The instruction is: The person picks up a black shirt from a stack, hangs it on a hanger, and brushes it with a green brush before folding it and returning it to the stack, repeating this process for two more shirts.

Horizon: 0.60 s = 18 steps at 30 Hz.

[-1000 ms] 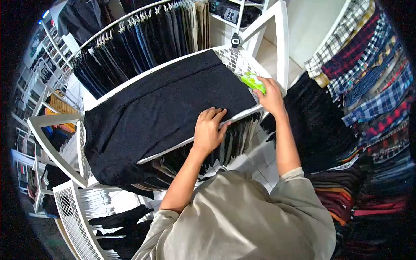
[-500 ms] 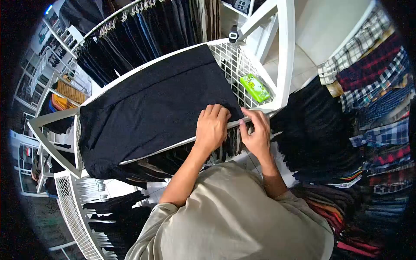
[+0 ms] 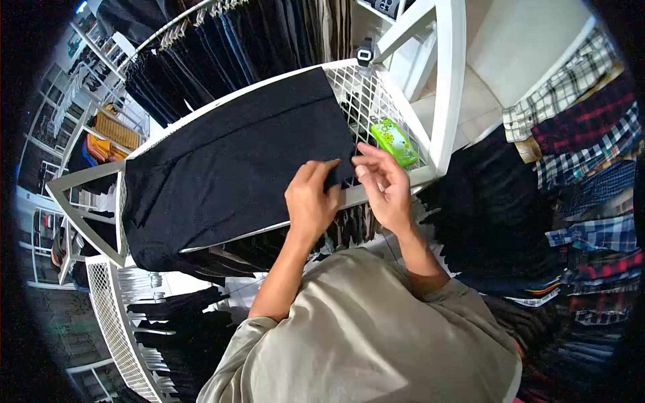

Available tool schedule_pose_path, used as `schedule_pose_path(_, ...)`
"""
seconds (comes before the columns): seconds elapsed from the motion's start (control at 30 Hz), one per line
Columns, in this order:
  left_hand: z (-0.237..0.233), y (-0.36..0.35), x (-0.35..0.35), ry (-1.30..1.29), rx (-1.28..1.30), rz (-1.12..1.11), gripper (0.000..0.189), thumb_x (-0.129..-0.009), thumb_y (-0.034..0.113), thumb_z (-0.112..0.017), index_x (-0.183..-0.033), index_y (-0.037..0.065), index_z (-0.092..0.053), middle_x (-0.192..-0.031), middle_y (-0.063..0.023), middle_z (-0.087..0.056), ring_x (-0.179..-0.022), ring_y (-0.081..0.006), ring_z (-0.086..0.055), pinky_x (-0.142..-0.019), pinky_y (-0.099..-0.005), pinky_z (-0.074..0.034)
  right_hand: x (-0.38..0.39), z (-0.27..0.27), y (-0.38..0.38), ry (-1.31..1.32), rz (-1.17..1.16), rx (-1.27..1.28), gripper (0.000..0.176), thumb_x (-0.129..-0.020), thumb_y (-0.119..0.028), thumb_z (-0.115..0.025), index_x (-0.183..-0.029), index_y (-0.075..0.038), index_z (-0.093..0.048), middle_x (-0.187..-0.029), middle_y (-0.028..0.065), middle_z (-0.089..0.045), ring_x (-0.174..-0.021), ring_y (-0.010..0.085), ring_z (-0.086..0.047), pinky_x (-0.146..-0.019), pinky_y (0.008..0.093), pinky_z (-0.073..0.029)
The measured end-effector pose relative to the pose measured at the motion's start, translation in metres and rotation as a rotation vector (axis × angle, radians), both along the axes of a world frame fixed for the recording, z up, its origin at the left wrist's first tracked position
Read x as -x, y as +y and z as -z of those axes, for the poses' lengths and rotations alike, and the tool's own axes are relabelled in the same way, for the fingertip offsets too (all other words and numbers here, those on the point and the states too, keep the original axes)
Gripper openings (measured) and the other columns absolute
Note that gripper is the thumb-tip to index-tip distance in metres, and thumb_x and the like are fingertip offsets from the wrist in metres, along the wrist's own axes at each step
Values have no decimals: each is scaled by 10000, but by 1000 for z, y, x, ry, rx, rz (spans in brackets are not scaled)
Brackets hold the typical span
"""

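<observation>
A black garment (image 3: 228, 154), which looks like a pair of trousers, lies flat along the white mesh-topped rack (image 3: 416, 176). My left hand (image 3: 311, 201) curls at the front right of the garment, thumb and fingers closed around its edge. Close beside it, my right hand (image 3: 390, 188) has thumb and fingertips at the garment's right end, seemingly pinching the corner; its other fingers are loosely bent. Beyond my right hand, a green-and-white wipes packet (image 3: 395, 142) rests on the mesh.
A black digital watch (image 3: 364, 52) is strapped to the rack's far rim. Dark trousers (image 3: 235, 47) hang behind it. Plaid shirts (image 3: 584, 127) and dark clothes (image 3: 494, 208) hang at the right. A second white rack (image 3: 121, 329) stands at lower left.
Both hands have shifted slightly left. The garment's right end is drawn back leftward, and more mesh shows there. The left hand has turned from lying on the cloth to gripping its edge.
</observation>
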<state>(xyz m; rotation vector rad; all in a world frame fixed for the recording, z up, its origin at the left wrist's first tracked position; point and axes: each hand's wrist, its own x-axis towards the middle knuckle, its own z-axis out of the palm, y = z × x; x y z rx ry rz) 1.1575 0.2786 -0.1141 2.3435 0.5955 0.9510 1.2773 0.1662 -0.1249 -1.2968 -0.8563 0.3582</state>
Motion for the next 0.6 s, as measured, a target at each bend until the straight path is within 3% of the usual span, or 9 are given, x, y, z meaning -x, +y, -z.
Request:
schedule_pose_path(0.03,9,7,-8,-190,13,-50,99,-848,34,-729,-903,-16,-663,-754,-129,-601,-668,-279,-615,-640,-344,-482,0,0,3,12,46,-20,413,-941,-15,-663,-1347,-33,-585,-1116,92,-678,-846,116,-663,-777,254,-533)
schedule_pose_path(0.07,8,11,-5,-159,155,-109,170,-879,68,-720,-831,-36,-594,-699,-135,-526,-619,-236,-516,-602,-358,-443,-2,-3,2,11,42,-24,413,-941,-15,-663,-1347,-33,-585,-1116,92,-678,-846,116,-663,-777,254,-533)
schedule_pose_path(0.13,5,17,-1,-219,407,-152,443,-960,174,-698,-709,-57,-415,-619,-119,-378,-610,-150,-304,-532,-354,-318,-5,-10,0,-386,144,166,453,-900,-22,-694,-1341,-56,-593,-1099,103,-655,-824,151,-662,-750,266,-540)
schedule_pose_path(0.17,4,20,2,-178,415,-173,437,-975,193,-682,-714,-60,-438,-622,-125,-386,-602,-159,-312,-531,-356,-323,-4,-9,5,-446,148,168,514,-856,-40,-733,-1350,-100,-600,-1044,116,-626,-806,197,-655,-715,312,-551)
schedule_pose_path(0.27,4,22,5,-150,352,-171,364,-977,183,-666,-757,-62,-509,-658,-150,-454,-574,-207,-412,-546,-371,-374,1,-20,21,-529,138,279,569,-850,-65,-749,-1387,-154,-582,-1160,128,-563,-839,241,-655,-732,376,-556)
schedule_pose_path(0.33,-11,14,6,-114,98,-64,242,-954,150,-672,-835,-46,-595,-751,-178,-550,-641,-304,-561,-602,-404,-447,-9,-25,30,-737,114,254,647,-821,-73,-756,-1424,-189,-550,-1237,130,-517,-891,280,-660,-749,404,-558)
schedule_pose_path(0.37,-12,11,7,-30,35,-53,151,-921,131,-695,-926,-18,-672,-848,-175,-620,-761,-365,-626,-676,-423,-499,-16,-27,32,-739,120,251,647,-821,-73,-756,-1424,-189,-550,-1237,130,-517,-891,280,-660,-749,404,-558)
schedule_pose_path(0.47,-16,2,4,-68,-30,22,195,-877,143,-748,-1031,23,-740,-883,-123,-661,-806,-319,-638,-718,-407,-523,-30,-33,23,-823,152,341,207,-763,-24,-721,-953,-97,-685,-1150,60,-608,-843,311,-685,-697,422,-545)
schedule_pose_path(0.6,-8,0,13,-4,-103,134,329,-829,214,-798,-1099,34,-743,-954,-102,-690,-855,-297,-638,-813,-406,-503,-21,-38,-8,-794,366,384,82,-881,-97,-717,-955,-111,-685,-1094,73,-601,-728,260,-674,-606,378,-530)
